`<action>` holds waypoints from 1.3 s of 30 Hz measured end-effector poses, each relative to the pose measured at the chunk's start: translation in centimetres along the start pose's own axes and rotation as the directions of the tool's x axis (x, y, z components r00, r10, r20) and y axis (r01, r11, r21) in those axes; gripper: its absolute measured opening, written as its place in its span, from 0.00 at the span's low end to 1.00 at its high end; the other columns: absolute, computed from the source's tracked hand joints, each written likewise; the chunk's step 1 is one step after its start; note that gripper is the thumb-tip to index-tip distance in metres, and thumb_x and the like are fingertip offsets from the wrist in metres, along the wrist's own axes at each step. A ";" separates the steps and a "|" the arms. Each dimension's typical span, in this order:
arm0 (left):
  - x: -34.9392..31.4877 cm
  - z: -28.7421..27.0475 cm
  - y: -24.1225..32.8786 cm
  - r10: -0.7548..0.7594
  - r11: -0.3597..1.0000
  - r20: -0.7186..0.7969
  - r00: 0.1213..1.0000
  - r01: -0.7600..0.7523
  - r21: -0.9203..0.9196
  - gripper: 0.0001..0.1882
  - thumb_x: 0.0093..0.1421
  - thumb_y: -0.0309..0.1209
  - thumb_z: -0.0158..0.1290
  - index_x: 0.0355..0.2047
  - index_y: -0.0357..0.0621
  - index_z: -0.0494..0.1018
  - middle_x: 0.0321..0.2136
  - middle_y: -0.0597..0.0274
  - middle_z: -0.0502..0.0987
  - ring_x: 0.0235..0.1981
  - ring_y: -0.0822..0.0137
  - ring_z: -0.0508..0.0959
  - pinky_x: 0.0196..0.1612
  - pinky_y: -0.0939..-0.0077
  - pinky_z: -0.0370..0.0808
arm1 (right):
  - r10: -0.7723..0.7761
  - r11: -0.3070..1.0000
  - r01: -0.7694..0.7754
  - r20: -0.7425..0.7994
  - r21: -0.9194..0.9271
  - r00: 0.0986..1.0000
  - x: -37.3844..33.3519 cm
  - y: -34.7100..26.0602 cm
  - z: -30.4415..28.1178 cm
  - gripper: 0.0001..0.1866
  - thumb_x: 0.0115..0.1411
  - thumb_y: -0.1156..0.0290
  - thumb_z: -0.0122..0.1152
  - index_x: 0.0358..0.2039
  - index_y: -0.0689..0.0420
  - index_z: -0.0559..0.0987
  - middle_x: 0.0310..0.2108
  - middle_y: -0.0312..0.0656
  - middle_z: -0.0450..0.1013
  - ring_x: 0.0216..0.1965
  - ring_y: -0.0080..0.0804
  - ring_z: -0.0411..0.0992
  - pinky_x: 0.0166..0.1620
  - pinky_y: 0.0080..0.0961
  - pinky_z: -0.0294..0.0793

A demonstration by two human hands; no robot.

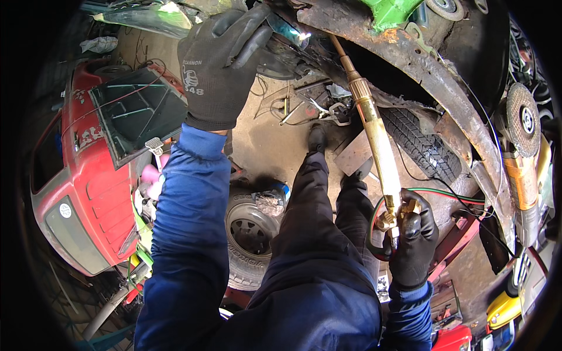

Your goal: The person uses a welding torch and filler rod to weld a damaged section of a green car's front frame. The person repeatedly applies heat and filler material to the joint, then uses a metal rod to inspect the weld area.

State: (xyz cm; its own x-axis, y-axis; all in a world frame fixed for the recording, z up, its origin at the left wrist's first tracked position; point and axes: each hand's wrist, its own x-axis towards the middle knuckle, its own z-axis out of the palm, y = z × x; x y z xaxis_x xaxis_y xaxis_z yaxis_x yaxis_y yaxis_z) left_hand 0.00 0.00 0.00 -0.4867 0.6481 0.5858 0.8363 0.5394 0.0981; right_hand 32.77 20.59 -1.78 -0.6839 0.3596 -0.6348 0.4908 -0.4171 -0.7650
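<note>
A brass gas torch (379, 146) slants up from the lower right toward a rusty metal body panel (404, 64). My right hand (414, 245), in a black glove, is closed round the valve end of the torch. Red and green hoses (448, 196) run beside that hand. A small bright glow (303, 38) shows left of the torch's copper tip, against dark metal. My left hand (219, 64), also in a black glove, is raised at the upper left with its fingers bent. Beside its fingertips is a dark bluish piece (282, 28); what the fingers hold is partly hidden.
On the right, an angle grinder (523, 169) with a worn disc sits beside the rusty panel. A loose tyre (422, 143) lies below the panel. A wheel (250, 234) rests by my legs, and a red vehicle (96, 193) stands left. Tools and cables (328, 108) litter the floor.
</note>
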 end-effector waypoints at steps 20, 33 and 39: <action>0.0 -0.1 0.1 -0.013 0.998 0.023 1.000 0.012 0.055 0.14 0.57 0.23 0.67 0.44 0.37 0.84 0.37 0.49 0.84 0.39 0.48 0.83 0.43 0.56 0.78 | -0.009 1.000 0.009 0.021 -0.020 1.000 0.9 0.4 0.6 0.37 0.70 0.37 0.61 0.56 0.63 0.79 0.40 0.37 0.80 0.38 0.20 0.76 0.41 0.22 0.75; -0.3 0.1 0.1 0.027 0.999 -0.035 0.999 -0.025 0.044 0.14 0.57 0.23 0.68 0.44 0.36 0.84 0.38 0.49 0.84 0.40 0.48 0.83 0.44 0.56 0.78 | -0.035 0.999 0.034 0.040 0.042 0.999 1.1 1.0 0.9 0.37 0.70 0.37 0.61 0.58 0.61 0.77 0.37 0.37 0.80 0.29 0.17 0.73 0.31 0.17 0.68; -0.4 0.1 0.1 -0.012 0.999 -0.015 1.000 0.012 0.051 0.14 0.57 0.23 0.68 0.44 0.36 0.84 0.38 0.49 0.84 0.40 0.48 0.83 0.45 0.56 0.78 | -0.048 0.999 0.047 0.037 0.021 0.998 1.1 0.9 0.9 0.39 0.69 0.35 0.60 0.59 0.61 0.77 0.40 0.37 0.80 0.35 0.20 0.77 0.38 0.19 0.75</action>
State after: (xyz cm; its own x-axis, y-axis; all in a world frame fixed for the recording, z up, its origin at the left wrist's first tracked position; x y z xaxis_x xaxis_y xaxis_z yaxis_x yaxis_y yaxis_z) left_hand 0.21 -0.15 -0.29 -0.4926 0.6336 0.5966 0.8161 0.5744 0.0638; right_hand 31.98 19.81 -3.08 -0.7259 0.3484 -0.5930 0.4464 -0.4172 -0.7916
